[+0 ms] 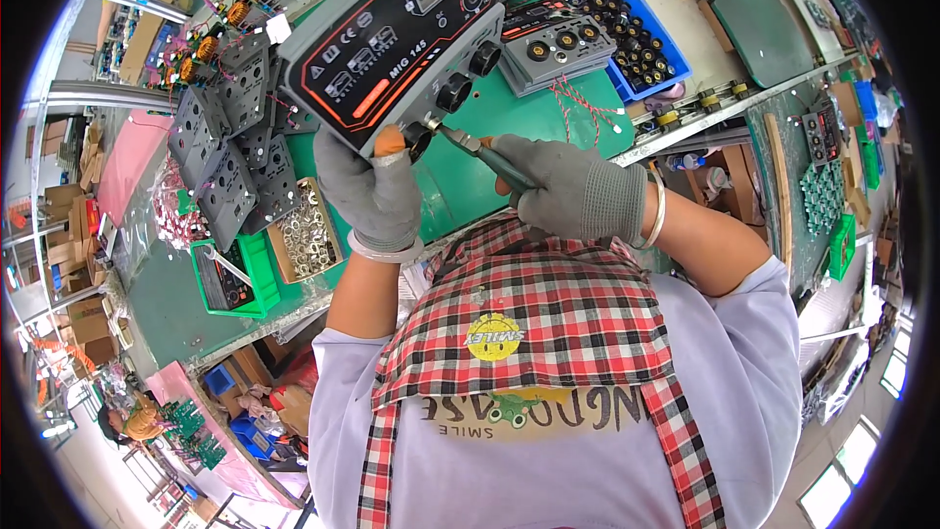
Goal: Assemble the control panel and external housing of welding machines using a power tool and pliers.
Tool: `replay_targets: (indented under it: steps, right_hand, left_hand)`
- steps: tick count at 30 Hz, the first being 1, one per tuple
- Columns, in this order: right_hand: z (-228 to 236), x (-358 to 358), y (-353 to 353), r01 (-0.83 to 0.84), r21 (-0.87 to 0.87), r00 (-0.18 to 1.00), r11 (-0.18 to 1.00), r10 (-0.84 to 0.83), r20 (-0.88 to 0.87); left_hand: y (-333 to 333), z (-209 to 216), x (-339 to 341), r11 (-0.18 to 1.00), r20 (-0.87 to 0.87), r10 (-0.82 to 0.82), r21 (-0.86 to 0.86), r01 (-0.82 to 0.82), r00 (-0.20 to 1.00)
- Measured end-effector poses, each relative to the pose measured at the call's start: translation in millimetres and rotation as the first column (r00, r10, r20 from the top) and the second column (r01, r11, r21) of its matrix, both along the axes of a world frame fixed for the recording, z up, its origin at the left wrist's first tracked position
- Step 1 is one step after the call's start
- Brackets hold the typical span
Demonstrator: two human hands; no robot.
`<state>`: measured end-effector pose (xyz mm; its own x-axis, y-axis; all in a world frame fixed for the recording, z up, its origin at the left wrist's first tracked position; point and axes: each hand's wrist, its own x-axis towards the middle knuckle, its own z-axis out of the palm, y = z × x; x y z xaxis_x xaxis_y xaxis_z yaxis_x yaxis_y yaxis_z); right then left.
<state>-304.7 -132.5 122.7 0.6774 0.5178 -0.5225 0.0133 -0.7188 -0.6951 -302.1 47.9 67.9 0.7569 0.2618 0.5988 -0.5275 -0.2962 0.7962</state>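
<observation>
My left hand [372, 188], in a grey glove with an orange-tipped finger, grips the lower corner of a welding machine front panel [397, 34]. The panel is grey, with a black and orange face and a small display, and is tilted above the green bench. Round black sockets [453, 92] line its lower edge. In my gloved right hand [583, 186] is a pair of pliers [497, 161] with dark green handles. Their jaws are at a small metal fitting [433, 123] beside the lowest socket; whether they clamp it cannot be made out.
Bare grey panels [235, 142] pile up at left, near a cardboard box of metal rings [311, 235] and a green bin [264, 302]. Assembled panels [558, 51] with red wires lie behind, beside a blue bin [676, 80] of black sockets. Circuit boards with orange coils [238, 12] stand at far left.
</observation>
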Motion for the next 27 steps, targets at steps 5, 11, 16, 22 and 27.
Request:
replay_targets:
  steps: [5,11,16,22,27]
  right_hand:
    - [0.5,0.4,-4.1,0.055,0.098,0.993,0.994,-0.045,-0.106]
    - [6.7,0.7,-7.5,0.1,0.113,0.974,0.989,-0.074,-0.213]
    - [-0.5,-0.5,-13.0,0.138,0.13,0.954,0.982,-0.096,-0.283]
    - [-4.0,0.0,-23.6,0.203,0.18,0.93,0.962,-0.131,-0.344]
    - [-5.9,-4.0,-31.9,0.328,0.243,0.882,0.913,-0.204,-0.424]
  left_hand:
    - [0.5,-6.2,3.8,1.0,0.027,0.028,-0.012,-0.028,0.999]
    - [-5.7,-11.0,4.0,0.983,0.02,-0.032,-0.178,0.035,0.999]
    - [-8.6,-12.5,4.7,0.988,0.043,-0.067,-0.138,0.073,0.997]
    - [-21.9,-17.1,10.3,0.963,0.077,-0.111,-0.238,0.126,0.991]
    - [-30.6,-15.5,13.2,0.983,0.052,-0.057,-0.17,0.066,0.997]
